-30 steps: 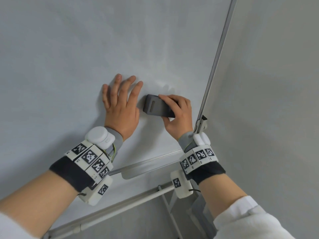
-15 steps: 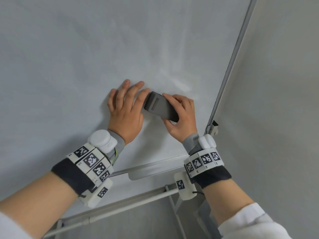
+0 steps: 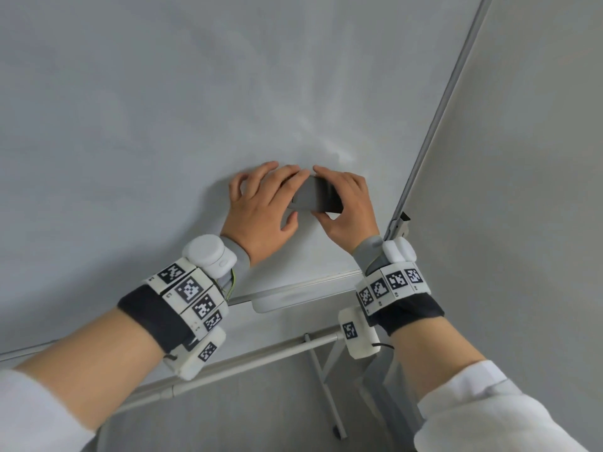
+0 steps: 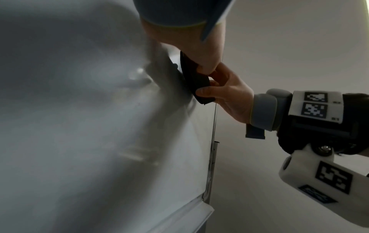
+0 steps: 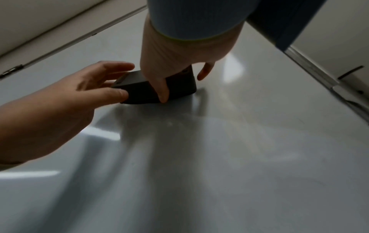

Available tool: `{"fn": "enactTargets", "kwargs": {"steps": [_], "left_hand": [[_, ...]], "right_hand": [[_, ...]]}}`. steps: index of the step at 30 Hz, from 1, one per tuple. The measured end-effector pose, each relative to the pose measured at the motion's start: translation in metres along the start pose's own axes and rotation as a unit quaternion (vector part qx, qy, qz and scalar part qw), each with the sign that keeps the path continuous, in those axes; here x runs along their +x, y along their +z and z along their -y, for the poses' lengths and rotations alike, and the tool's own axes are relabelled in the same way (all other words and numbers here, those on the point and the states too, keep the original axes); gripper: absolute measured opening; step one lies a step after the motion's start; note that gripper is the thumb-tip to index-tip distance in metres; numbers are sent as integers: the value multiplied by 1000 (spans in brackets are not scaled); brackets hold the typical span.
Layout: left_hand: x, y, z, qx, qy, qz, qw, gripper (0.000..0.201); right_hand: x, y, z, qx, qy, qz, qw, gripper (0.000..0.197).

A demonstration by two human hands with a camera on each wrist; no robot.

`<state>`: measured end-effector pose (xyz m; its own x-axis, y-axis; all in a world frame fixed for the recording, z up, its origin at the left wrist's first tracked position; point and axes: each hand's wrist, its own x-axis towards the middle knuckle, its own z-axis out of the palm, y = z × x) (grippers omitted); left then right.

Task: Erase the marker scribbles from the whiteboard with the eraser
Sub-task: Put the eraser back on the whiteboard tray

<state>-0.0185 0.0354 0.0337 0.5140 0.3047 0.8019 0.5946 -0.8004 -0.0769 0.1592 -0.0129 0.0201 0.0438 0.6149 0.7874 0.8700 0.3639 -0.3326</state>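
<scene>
Both hands are up on the whiteboard point(image 3: 163, 125), close to its lower right corner, and the dark grey eraser point(image 3: 315, 199) sits between them, flat against the board surface. The right hand point(image 3: 350, 210) has the firmer grip: in the right wrist view its thumb runs down the near side of the eraser point(image 5: 159, 88) while the other fingers curl over the far end, so the block is pinched between them. The left hand point(image 3: 261, 210) comes in from the other side with its fingers loosely spread; the fingertips lie over the left end of the eraser and the thumb point(image 5: 117, 94) touches its near corner, a light hold more than a clamp. From the left wrist camera the eraser point(image 4: 196, 82) shows edge-on, pressed to the board, with the right hand point(image 4: 227, 93) wrapped around its lower end. The board around the hands looks clean, with only pale glare streaks and soft shadows on it; I cannot make out any marker scribbles. The metal frame edge point(image 3: 434, 125) runs up just to the right of the right hand, and the marker tray point(image 3: 293, 298) juts out below the wrists. Both wrists carry bands with black-and-white coded tags point(image 3: 189, 288), and white sleeves point(image 3: 489, 419) cover the forearms lower down
</scene>
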Motion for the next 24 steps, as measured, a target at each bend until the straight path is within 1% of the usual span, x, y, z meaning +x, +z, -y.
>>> {"fn": "enactTargets", "kwargs": {"steps": [3, 7, 10, 12, 15, 20, 24], "left_hand": [[-8, -1, -3, -9, -5, -6, 1000, 54], [-24, 1, -12, -42, -1, -4, 999, 56], [-33, 3, -18, -66, -5, 2, 998, 54], [-40, 6, -19, -81, -7, 15, 997, 54], [-48, 9, -20, -95, -3, 39, 995, 57], [-58, 14, -25, -124, -9, 88, 988, 66], [-64, 19, -26, -148, -20, 125, 981, 75]], "right_hand": [[-9, 0, 4, -5, 8, 23, 1000, 61], [-25, 2, 10, -32, 14, 64, 997, 59], [-34, 0, 15, -57, 51, 95, 993, 60], [-39, 1, 18, -72, 61, 118, 988, 62], [-46, 6, 16, -44, 46, 146, 987, 59], [-61, 19, 9, 17, 105, 184, 977, 59], [-69, 23, 5, 41, 146, 211, 966, 58]]}}
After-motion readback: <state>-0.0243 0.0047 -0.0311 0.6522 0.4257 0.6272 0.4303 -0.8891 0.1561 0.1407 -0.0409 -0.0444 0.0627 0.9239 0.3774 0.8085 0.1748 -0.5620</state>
